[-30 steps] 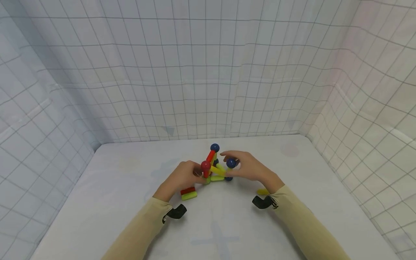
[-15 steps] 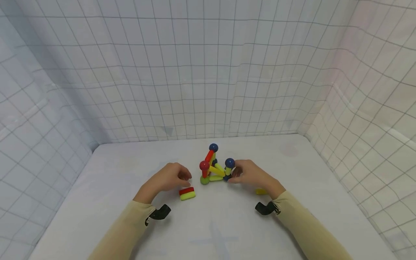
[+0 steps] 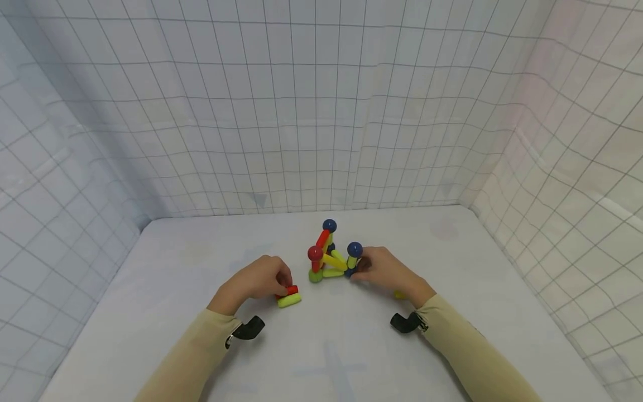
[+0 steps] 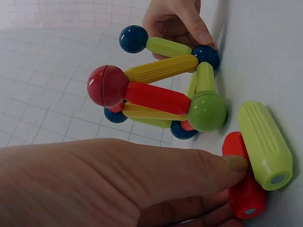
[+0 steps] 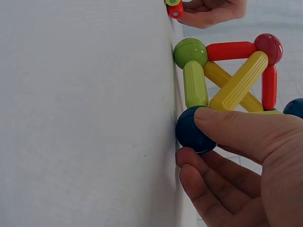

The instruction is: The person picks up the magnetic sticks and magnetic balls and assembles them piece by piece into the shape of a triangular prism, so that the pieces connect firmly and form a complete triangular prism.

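Observation:
Magnetic rods and balls form a small frame on the table, with a green ball [image 4: 207, 111], a red ball [image 4: 107, 85], yellow rods [image 3: 334, 262] and several blue balls. My left hand [image 3: 257, 278] pinches a red magnetic rod [image 4: 245, 198] lying left of the frame; its thumb is on the rod's side, and the other fingers are partly hidden. Touching that rod is a lime-green rod [image 4: 265, 144]. At the frame's lower right corner, my right hand [image 3: 385, 269] holds a blue ball [image 5: 193, 130] between thumb and fingers. An upright lime rod topped by another blue ball [image 3: 354, 249] stands over it.
One yellow rod [image 3: 399, 295] lies by the right wrist, mostly hidden under it. The white table [image 3: 321, 335] ends at a gridded cloth wall [image 3: 321, 123] at the back, with similar cloth on both sides.
My left hand let go of the frame, moved left and took hold of the red rod. My right hand came down from the upper blue ball's level to the blue ball at the base.

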### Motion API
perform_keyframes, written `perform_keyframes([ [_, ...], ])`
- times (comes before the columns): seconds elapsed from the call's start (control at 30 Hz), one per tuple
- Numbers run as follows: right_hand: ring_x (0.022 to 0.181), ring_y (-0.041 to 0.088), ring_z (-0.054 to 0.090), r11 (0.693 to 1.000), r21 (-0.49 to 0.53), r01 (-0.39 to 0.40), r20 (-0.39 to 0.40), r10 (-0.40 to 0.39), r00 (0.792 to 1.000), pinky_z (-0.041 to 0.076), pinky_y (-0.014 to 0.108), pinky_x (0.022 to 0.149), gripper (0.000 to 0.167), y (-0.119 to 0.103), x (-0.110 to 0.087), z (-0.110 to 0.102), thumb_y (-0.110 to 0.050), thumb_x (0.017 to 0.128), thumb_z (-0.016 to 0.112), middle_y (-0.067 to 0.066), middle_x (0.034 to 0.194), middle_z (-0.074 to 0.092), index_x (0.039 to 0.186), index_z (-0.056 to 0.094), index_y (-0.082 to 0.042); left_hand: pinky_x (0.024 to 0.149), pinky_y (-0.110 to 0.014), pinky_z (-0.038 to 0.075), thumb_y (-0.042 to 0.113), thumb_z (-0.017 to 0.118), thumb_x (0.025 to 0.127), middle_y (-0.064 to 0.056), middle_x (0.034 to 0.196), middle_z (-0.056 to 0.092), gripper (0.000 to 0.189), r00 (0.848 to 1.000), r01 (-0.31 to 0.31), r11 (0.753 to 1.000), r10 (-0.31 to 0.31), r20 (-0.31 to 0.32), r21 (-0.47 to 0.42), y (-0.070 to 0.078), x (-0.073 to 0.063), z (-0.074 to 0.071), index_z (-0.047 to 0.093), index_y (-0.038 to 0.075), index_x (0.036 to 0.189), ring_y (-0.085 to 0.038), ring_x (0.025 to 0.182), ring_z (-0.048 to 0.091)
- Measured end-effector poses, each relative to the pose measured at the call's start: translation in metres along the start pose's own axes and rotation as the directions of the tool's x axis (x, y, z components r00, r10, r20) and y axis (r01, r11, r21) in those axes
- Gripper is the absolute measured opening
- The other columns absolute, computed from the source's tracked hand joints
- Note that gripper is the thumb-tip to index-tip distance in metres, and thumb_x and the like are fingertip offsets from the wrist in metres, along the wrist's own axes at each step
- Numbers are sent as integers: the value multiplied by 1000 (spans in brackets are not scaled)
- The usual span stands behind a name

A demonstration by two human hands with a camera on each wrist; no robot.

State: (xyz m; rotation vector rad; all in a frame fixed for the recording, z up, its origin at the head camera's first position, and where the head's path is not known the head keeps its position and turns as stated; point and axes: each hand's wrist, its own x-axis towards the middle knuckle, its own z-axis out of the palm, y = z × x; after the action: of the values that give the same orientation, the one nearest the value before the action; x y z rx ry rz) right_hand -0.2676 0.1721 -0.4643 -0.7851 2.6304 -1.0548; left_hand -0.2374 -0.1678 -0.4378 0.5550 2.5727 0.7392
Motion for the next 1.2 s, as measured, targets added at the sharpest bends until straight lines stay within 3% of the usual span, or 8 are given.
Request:
perform_keyframes([
  [0.37, 92, 11, 70, 1000, -18, -14, -16, 13, 1000, 59, 38, 88, 31, 3, 2, 1, -18, 89, 92, -5, 100, 75, 114, 76, -9, 69, -33, 56, 4, 83, 90, 3, 80, 69, 7, 1000, 4, 1000, -4, 18, 7, 3, 0, -2, 80, 10, 90, -18, 73, 62],
  [0.87, 88, 9, 71, 1000, -10, 29, -68, -30, 997, 60, 33, 84, 13, 8, 1, 2, -24, 97, 85, -10, 95, 75, 102, 75, -18, 68, -32, 53, 2, 81, 88, 3, 80, 67, 10, 998, -27, 999, 29, -48, 31, -7, 5, -2, 80, 11, 91, -17, 73, 60],
  [1.2, 88, 10, 70, 999, -9, 42, -53, -43, 998, 60, 34, 84, 8, 2, 0, 0, -23, 99, 82, -10, 95, 74, 103, 77, -18, 78, -37, 58, 8, 82, 92, 3, 93, 73, 13, 990, -45, 997, 37, -137, -57, -2, -7, -28, 83, 9, 106, -17, 86, 65],
])
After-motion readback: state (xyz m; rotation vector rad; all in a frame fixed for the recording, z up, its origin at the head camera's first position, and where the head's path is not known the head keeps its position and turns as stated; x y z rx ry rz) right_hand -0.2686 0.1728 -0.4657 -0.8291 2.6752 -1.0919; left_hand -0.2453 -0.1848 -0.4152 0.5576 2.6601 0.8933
